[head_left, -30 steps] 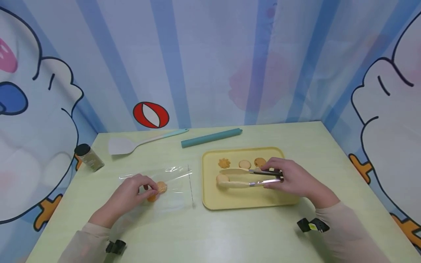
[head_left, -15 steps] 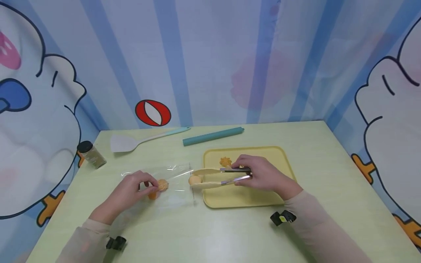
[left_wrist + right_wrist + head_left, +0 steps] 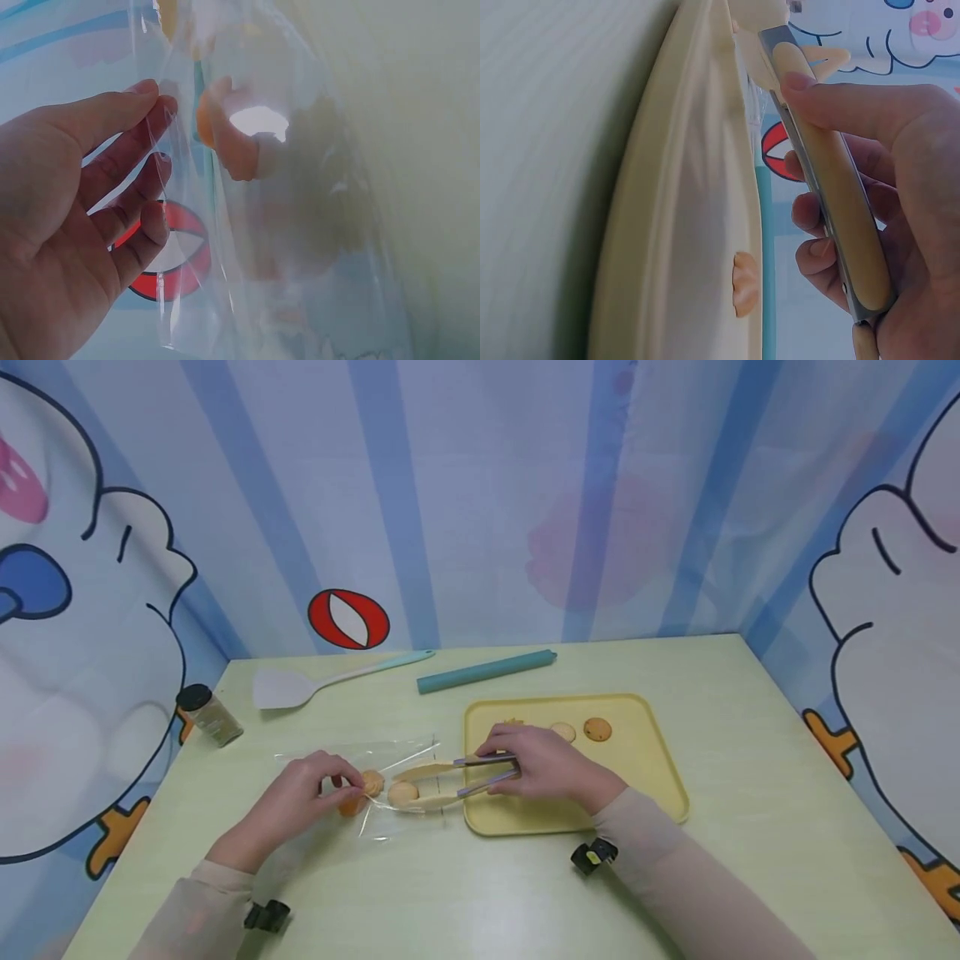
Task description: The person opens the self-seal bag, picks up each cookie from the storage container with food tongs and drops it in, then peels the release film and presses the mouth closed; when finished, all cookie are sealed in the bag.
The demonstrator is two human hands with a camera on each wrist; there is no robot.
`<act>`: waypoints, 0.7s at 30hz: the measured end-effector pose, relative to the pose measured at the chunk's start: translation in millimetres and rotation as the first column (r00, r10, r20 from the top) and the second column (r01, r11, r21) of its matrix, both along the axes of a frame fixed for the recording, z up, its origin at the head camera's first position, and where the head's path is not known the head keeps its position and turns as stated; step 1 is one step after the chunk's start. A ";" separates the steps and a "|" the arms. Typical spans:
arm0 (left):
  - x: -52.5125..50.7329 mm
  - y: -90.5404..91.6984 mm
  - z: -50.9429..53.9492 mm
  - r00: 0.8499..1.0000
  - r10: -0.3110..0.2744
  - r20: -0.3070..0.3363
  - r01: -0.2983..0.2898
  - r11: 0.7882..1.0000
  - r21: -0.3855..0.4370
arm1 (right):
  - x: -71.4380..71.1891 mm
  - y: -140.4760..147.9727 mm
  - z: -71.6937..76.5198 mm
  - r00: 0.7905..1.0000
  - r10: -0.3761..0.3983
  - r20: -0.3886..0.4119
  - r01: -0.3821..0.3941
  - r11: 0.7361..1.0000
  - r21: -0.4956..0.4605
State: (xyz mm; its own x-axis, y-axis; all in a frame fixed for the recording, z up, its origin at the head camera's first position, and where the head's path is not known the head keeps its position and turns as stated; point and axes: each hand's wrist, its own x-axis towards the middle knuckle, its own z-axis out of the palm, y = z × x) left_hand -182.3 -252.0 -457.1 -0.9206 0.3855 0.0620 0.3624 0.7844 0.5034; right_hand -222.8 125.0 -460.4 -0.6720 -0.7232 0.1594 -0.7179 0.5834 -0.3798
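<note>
My left hand (image 3: 311, 793) pinches the edge of a clear plastic bag (image 3: 381, 828) lying left of the tray. Inside it are a ridged cookie (image 3: 372, 783) and an orange-brown cookie (image 3: 350, 807). In the left wrist view, the thumb and forefinger hold the film of the bag (image 3: 337, 247). The right hand (image 3: 551, 766) grips tongs (image 3: 438, 801) with cream tips and metal arms. A round pale cookie (image 3: 402, 793) sits between those tips, at the right part of the bag. The right wrist view shows fingers wrapped around the tongs' handle (image 3: 836, 180).
A yellow tray (image 3: 652, 785) holds a dark-specked cookie (image 3: 597, 729), a pale cookie (image 3: 562, 732) and a star-shaped cookie (image 3: 513, 722), partly hidden by the right hand. Behind lie a spatula (image 3: 285, 689) and a teal rod (image 3: 487, 672). A black-capped jar (image 3: 212, 717) lies far left.
The right hand has moved left with the tongs, carrying the pale cookie from the tray to the bag. The left hand stays in nearly the same place on the bag.
</note>
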 end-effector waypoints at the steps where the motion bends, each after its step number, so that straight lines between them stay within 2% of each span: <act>1: 0.0 0.0 -0.8 1.000 0.002 0.000 -0.002 1.000 -0.002 | -0.6 -3.2 -0.4 1.000 0.005 -0.007 -0.005 1.000 0.005; 8: 0.3 -1.2 -3.8 0.999 0.001 -0.038 0.000 1.000 0.008 | -2.0 -15.0 2.5 1.000 0.024 -0.009 -0.025 1.000 -0.001; 14: 1.4 -1.3 -0.3 0.999 0.004 -0.046 -0.003 1.000 0.024 | -5.1 -12.9 3.7 1.000 0.012 -0.016 -0.012 1.000 -0.003; 21: 3.1 -1.6 0.9 0.999 0.009 -0.040 -0.009 1.000 0.007 | -8.2 -19.6 -2.1 0.997 0.077 -0.027 -0.078 0.997 -0.025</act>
State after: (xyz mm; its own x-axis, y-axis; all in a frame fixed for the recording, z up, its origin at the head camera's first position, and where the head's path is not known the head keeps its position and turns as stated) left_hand -179.2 -253.6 -456.2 -0.9209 0.3765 0.1012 0.3749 0.7842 0.4945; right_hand -231.0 105.4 -462.4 -0.6094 -0.7685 0.1951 -0.7705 0.5159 -0.3745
